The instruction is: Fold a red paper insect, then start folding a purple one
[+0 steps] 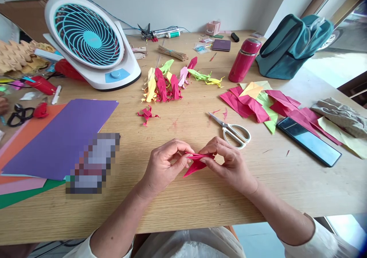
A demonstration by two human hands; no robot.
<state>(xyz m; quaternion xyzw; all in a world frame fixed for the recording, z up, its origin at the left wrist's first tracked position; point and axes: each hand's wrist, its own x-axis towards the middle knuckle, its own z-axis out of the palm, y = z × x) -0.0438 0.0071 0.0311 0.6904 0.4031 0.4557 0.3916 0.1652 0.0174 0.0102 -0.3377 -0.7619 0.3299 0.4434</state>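
Observation:
Between both hands, just above the wooden table, is a folded piece of red paper (196, 165) with a pointed lower tip. My left hand (169, 162) pinches its left end between thumb and fingers. On the other end, my right hand (226, 162) presses the layers with thumb and forefinger. White-handled scissors (236, 133) lie just beyond my right hand, blades pointing away to the left. A small red origami figure (146, 115) with thin limbs rests ahead of my left hand. Farther back stand several folded paper figures (162, 86) in red, yellow, pink and green.
At left are a white fan (94, 44), stacked coloured sheets (63, 135) and a blurred-out phone (94, 164). Creased paper pieces (249, 103), another phone (309, 141), a red flask (243, 61) and a teal bag (286, 51) occupy the right. Another person's hand (4, 106) shows at the left edge.

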